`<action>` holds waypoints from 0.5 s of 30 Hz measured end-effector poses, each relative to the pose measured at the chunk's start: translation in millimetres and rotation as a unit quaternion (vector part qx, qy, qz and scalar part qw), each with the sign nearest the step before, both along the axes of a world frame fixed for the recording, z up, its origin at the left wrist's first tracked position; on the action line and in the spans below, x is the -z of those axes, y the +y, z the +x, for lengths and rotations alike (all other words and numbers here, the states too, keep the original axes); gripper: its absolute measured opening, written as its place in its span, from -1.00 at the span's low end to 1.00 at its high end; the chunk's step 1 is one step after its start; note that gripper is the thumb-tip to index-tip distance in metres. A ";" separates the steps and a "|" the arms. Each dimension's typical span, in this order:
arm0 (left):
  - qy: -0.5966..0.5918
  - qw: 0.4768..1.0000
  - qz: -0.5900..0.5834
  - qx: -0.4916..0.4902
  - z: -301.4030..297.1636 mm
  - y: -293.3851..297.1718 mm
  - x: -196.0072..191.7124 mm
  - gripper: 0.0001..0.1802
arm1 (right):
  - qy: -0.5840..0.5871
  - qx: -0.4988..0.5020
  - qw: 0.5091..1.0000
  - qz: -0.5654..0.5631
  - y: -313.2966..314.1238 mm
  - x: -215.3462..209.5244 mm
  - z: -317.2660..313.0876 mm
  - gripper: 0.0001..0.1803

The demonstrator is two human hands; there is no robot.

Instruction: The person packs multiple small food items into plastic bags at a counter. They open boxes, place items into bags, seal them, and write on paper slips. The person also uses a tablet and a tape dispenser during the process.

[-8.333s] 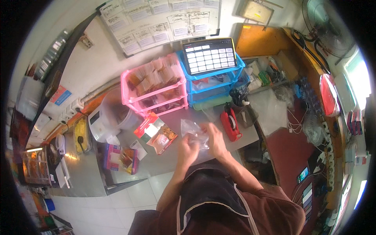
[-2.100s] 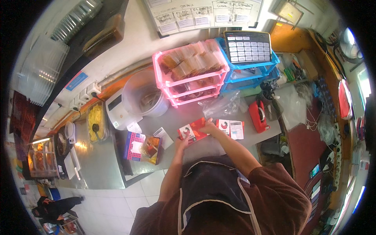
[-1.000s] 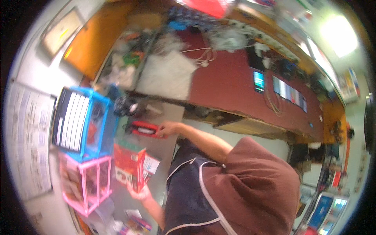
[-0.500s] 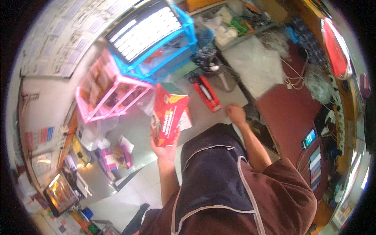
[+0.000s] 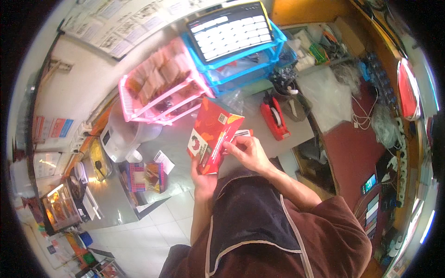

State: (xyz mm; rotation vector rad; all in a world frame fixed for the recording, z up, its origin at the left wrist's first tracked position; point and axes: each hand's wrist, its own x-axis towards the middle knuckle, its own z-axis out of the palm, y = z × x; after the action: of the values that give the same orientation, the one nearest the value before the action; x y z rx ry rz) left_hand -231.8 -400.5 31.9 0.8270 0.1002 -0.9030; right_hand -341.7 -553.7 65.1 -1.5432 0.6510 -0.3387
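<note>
Over comes the right hand [image 5: 253,156], from near the desk's [image 5: 296,135] edge to the box [image 5: 214,132]! Above the desk, that box slants, long axis running away from the left hand [image 5: 204,180], which grips its near end. It lies ahead of the left, just left of the right; right fingers, bent, seem to touch its side, pinch unclear.

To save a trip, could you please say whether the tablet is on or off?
On: the tablet is brightly lit and displaying a grid.
</note>
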 end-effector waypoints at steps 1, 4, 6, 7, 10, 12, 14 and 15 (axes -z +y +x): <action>0.005 1.000 0.015 -0.013 7.2 8.4 -1.8 -0.43 | 0.033 -0.016 0.999 -0.006 5.5 -1.4 6.9 -0.61; -0.007 0.999 0.002 -0.031 21.1 36.8 -4.3 -0.44 | 0.074 -0.035 0.996 -0.030 27.7 0.9 21.7 -0.58; 0.031 0.999 -0.016 -0.038 30.5 54.3 -3.4 -0.44 | 0.055 -0.050 0.996 -0.050 41.5 3.3 32.6 -0.57; 0.064 0.996 -0.032 -0.043 35.7 61.4 -2.2 -0.44 | 0.032 -0.062 0.996 -0.059 47.0 4.3 40.7 -0.57; 0.138 0.986 -0.061 -0.063 44.9 81.0 3.3 -0.44 | 0.021 -0.116 0.988 -0.102 59.2 -0.1 54.3 -0.59; 0.169 0.981 -0.074 -0.058 48.0 89.1 8.8 -0.45 | -0.004 -0.127 0.985 -0.121 61.9 -8.3 56.3 -0.72; 0.212 0.966 -0.133 -0.059 53.6 97.4 13.3 -0.46 | 0.068 -0.206 0.970 -0.113 58.6 -19.6 50.0 -0.67; 0.237 0.957 -0.160 -0.055 57.0 101.1 15.2 -0.46 | 0.100 -0.246 0.958 -0.111 55.7 -25.7 45.1 -0.64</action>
State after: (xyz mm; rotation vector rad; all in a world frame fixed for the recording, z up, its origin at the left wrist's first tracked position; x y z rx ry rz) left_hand -174.8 -299.4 16.8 0.2879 0.4042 -0.9667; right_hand -296.6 -498.0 90.9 -1.9103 0.3693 0.1274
